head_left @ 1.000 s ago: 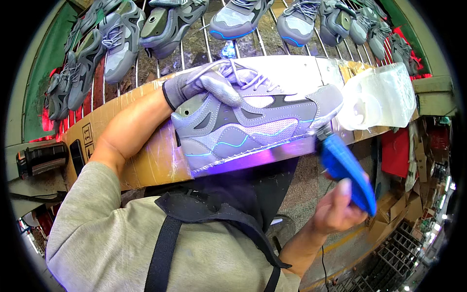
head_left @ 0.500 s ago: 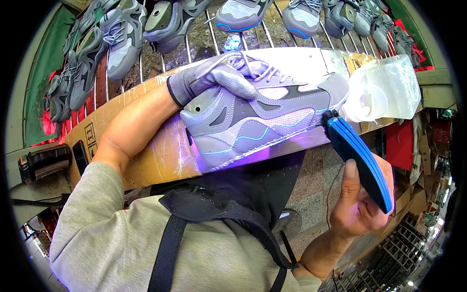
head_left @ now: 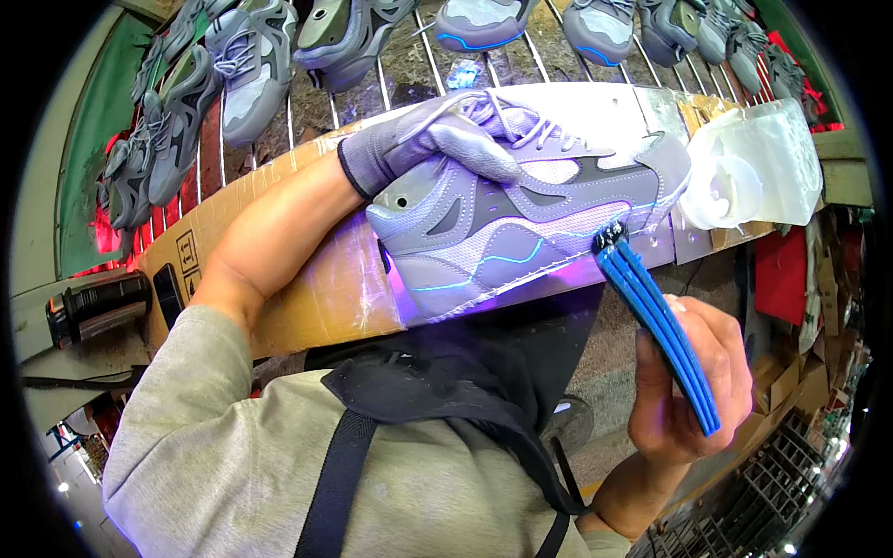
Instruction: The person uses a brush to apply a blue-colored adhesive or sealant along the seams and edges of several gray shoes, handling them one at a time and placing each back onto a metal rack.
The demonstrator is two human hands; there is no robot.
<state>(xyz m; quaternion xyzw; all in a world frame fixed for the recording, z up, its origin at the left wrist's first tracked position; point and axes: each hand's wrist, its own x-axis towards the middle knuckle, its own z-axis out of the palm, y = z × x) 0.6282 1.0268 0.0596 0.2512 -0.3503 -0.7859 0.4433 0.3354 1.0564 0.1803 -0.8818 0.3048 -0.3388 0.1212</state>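
Observation:
A grey sneaker upper with light-blue line trim lies on its side, its toe to the right and a pale stitched line along its near lower edge. My left hand, in a grey glove, is closed round the collar and lace area. In my bare right hand is a brush with a blue ridged handle, gripped between thumb and fingers. Its dark bristles, with whitish stuff on them, touch the sneaker's lower side near the forefoot. Purple light falls along that edge.
Cardboard covers the ledge under the sneaker. At its right end stands a cut translucent plastic jug beside a round white cup. Beyond, several grey sneakers sit on a rack of metal rods. A black-and-orange device lies at far left.
The brush has moved left along the sneaker's lower edge, away from the toe, and its handle has turned more edge-on. My left hand keeps its hold; the whole view has shifted slightly.

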